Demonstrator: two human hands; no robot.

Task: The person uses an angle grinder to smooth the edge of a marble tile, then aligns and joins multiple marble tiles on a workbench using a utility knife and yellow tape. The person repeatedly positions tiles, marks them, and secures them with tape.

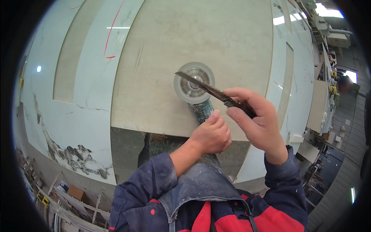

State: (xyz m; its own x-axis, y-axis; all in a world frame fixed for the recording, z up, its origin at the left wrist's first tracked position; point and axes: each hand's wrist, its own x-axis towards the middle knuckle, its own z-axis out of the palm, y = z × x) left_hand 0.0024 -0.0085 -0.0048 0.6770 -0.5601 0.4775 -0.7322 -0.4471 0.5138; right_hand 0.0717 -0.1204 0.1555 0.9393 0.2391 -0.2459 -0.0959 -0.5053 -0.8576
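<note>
My right hand (257,120) is closed around the dark handle of a utility knife (216,94), its long blade pointing up and to the left. The blade crosses in front of the pale grey disc (194,66) of a teal angle grinder (203,111). Whether blade and disc touch, I cannot tell. My left hand (211,133) is closed over the grinder's body, back of the hand up, hiding much of it. The disc faces up and lies above a beige board (154,77).
White marbled slabs (91,100) with red marks lie left and right of the board. A dark gap (127,150) opens at its near edge. At lower left stands a rack with a brown box (77,192). Cluttered shelving (322,170) lines the right.
</note>
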